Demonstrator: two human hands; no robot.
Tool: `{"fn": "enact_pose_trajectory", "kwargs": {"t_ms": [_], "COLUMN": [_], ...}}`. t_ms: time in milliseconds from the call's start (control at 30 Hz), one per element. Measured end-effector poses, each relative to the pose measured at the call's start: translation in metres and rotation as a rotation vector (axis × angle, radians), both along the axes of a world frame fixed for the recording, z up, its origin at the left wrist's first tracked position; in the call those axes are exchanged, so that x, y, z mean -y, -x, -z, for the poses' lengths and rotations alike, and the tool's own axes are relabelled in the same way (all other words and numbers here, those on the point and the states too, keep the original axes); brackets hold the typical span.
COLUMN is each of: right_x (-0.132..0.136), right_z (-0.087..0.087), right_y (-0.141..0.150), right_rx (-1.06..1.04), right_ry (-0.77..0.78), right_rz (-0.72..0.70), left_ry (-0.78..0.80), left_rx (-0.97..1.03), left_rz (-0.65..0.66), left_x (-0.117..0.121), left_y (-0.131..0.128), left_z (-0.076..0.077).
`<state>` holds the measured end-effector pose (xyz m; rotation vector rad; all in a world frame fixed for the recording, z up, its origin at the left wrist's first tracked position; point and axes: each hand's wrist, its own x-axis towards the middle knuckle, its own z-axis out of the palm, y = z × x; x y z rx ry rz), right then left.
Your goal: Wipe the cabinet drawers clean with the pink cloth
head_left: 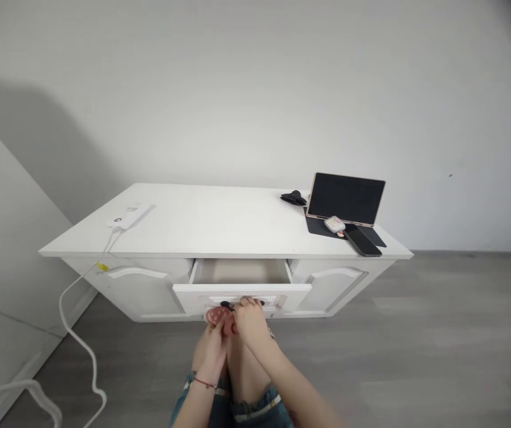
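Below the cabinet front, my left hand [214, 340] is closed around a soft-looking pinkish-red item with pale dots [218, 315]; I cannot make out exactly what it is. My right hand [250, 318] grips the dark handle [262, 303] of a white drawer [243, 289] in the middle of the cabinet. Its fingers hide most of that handle. The drawer is pulled partway out, and its pale bottom shows. Part of the dotted item lies right beside my right hand, close to the drawer front.
On the white cabinet top [210, 217] are a tablet [347, 198] propped upright, a phone [362, 240], a small pale case [334, 224] and a black object [294, 198]. A white power strip [128, 217] lies left, its cord [70, 333] hanging to the floor.
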<state>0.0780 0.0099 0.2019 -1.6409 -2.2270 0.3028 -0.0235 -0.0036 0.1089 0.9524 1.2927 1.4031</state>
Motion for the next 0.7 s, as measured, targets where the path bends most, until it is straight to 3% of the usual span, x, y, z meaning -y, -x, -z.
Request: {"fn": "enact_pose_trajectory", "kwargs": {"t_ms": [100,233,367,467,567,700], "right_x": [0.001,0.001,0.000,0.002,0.002,-0.015], "right_z": [-0.006,-0.001,0.011,0.019,0.024,0.028], "right_y": [-0.004,-0.008,-0.012,-0.013,-0.013,-0.013], "right_rx": [0.126,0.052,-0.061,-0.138,-0.216,-0.240], "right_ry": [0.023,0.026,0.032,0.019,0.002,-0.028], "right_rz": [-0.043,-0.018,0.003,0.025,0.023,0.023], "left_ry": [0.042,0.044,0.064,0.029,-0.005,0.057], "left_rx": [0.087,-0.264,-0.525,-0.537,-0.452,-0.264], "left_rz": [-0.154,-0.308,-0.294,-0.190,-0.082,-0.048], "left_x": [0.000,0.005,0.011,0.013,0.016,0.034], "left_y": [0.034,0.062,0.070,0.078,0.091,0.107], "left_z": [-0.001,-0.037,-0.086,-0.105,-0.104,-0.085]}}
